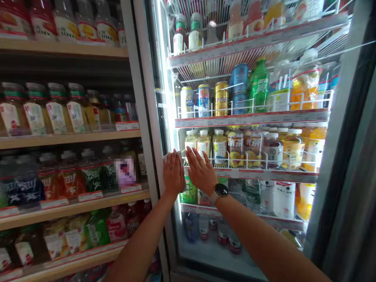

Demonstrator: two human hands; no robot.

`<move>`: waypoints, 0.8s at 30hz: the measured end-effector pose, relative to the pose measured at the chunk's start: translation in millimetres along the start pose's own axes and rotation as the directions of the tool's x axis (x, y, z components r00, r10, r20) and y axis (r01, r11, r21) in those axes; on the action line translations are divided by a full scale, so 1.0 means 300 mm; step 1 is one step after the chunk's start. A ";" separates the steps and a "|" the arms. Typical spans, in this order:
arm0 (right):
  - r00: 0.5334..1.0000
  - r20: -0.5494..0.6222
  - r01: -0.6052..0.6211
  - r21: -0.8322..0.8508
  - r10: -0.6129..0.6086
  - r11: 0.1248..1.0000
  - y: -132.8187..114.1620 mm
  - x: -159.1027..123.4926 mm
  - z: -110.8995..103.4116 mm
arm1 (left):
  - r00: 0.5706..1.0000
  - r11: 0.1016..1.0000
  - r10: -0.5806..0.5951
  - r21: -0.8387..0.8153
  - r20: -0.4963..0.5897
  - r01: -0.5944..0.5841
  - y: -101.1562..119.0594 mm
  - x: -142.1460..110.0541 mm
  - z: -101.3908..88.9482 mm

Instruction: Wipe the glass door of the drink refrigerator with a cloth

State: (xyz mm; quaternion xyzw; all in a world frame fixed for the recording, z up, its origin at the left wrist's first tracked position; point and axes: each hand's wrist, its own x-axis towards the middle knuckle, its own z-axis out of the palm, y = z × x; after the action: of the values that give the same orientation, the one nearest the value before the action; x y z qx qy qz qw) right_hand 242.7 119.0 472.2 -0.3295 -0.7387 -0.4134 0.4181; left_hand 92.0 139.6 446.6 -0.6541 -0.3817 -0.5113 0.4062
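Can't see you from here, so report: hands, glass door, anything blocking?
Left hand flat over pale cloth, by left side of glass door. Right hand open beside it, apparently against the glass. Drink bottles inside; no obstacle seen.

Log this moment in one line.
left hand: flat over cloth | right hand: flat at glass door | bottles: shelved behind glass

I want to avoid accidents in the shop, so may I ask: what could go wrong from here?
What looks like a pale cloth under the left hand might slip on the glass door. The watch on the right wrist might knock the glass, as the right hand is right at it. The left forearm could bump the nearby shelf's bottles.
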 end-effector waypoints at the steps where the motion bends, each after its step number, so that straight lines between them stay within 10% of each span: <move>1: 1.000 0.013 0.000 0.012 0.000 1.000 0.001 0.000 -0.009 | 1.000 1.000 0.023 0.018 0.006 -0.023 -0.005 -0.061 -0.002; 8: 0.999 0.048 0.006 -0.009 -0.005 1.000 0.130 -0.086 -0.152 | 0.960 0.961 0.251 0.088 0.125 -0.263 -0.093 -0.266 -0.051; 18: 0.998 0.036 0.057 -0.121 -0.053 0.991 0.227 -0.150 -0.166 | 0.992 0.991 0.126 -0.038 -0.002 -0.126 0.173 0.361 0.025; 21: 1.000 -0.008 0.001 -0.116 -0.002 0.993 0.224 -0.158 -0.158 | 0.982 0.982 0.188 -0.018 0.036 -0.187 0.216 0.302 0.031; 24: 0.998 -0.046 -0.058 -0.119 0.053 0.991 0.227 -0.165 -0.150 | 0.931 0.942 0.330 0.010 0.154 -0.335 0.221 0.066 0.029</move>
State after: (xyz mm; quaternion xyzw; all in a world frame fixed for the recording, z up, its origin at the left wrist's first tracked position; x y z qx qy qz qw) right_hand 336.4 102.1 465.0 -0.3657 -0.6938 -0.4524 0.4245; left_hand 159.6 124.2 455.5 -0.7386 -0.3042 -0.3774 0.4686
